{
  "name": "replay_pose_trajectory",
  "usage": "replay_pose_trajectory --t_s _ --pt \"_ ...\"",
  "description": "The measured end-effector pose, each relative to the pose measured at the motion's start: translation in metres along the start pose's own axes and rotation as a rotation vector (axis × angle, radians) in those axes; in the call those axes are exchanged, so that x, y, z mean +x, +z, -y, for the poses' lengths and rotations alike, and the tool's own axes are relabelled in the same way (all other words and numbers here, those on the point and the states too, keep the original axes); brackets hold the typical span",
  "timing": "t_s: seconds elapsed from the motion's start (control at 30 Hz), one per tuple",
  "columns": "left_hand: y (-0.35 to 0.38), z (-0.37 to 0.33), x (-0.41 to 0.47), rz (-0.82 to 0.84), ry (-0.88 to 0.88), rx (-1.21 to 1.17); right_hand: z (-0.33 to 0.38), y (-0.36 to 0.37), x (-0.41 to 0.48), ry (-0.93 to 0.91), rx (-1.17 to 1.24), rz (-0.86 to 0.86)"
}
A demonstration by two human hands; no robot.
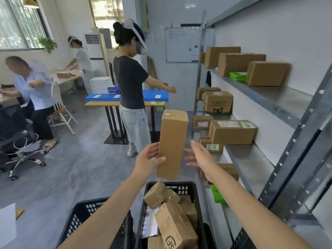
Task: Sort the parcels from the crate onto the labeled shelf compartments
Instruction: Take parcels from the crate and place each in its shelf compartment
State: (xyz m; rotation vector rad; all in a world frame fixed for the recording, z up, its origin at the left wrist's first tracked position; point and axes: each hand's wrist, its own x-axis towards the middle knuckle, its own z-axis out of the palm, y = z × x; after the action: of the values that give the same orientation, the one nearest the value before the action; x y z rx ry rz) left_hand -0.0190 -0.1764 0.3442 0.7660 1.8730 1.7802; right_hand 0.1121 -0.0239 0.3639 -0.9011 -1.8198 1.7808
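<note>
Above the black plastic crate [188, 185], the left hand [149, 159] grips the tall brown cardboard parcel [172, 141] low on its side, holding it upright. Also above the crate, the right hand [201, 157] is spread flat, empty, just beside the parcel. Press that palm on the free side (the box looks top-heavy), find the label, then carry it to the grey metal shelf [251, 159] right of the crate
</note>
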Motion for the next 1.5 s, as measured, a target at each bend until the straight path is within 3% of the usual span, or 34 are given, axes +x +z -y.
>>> replay_pose_trajectory --t_s 0.17,0.4,0.5,0.73,1.07,1.5 --pt "-0.006 -0.004 -0.002 -0.063 0.126 0.092 0.009 0.007 -0.002 0.099 0.135 0.092" --pt "-0.016 -0.010 -0.002 -0.052 0.093 0.173 0.003 0.004 -0.006 0.148 0.276 0.262" --pt "-0.016 -0.013 0.000 -0.035 0.060 0.195 0.004 0.006 -0.005 0.105 0.220 0.193" --pt "-0.006 -0.032 0.003 0.003 -0.115 -0.010 0.007 0.004 -0.001 -0.019 0.227 0.143" --pt "0.008 -0.028 0.005 -0.010 -0.019 -0.168 0.002 0.003 -0.008 -0.287 0.084 0.062" --pt "0.014 -0.045 -0.001 -0.033 0.105 -0.266 0.024 0.006 -0.024 -0.379 0.096 -0.027"
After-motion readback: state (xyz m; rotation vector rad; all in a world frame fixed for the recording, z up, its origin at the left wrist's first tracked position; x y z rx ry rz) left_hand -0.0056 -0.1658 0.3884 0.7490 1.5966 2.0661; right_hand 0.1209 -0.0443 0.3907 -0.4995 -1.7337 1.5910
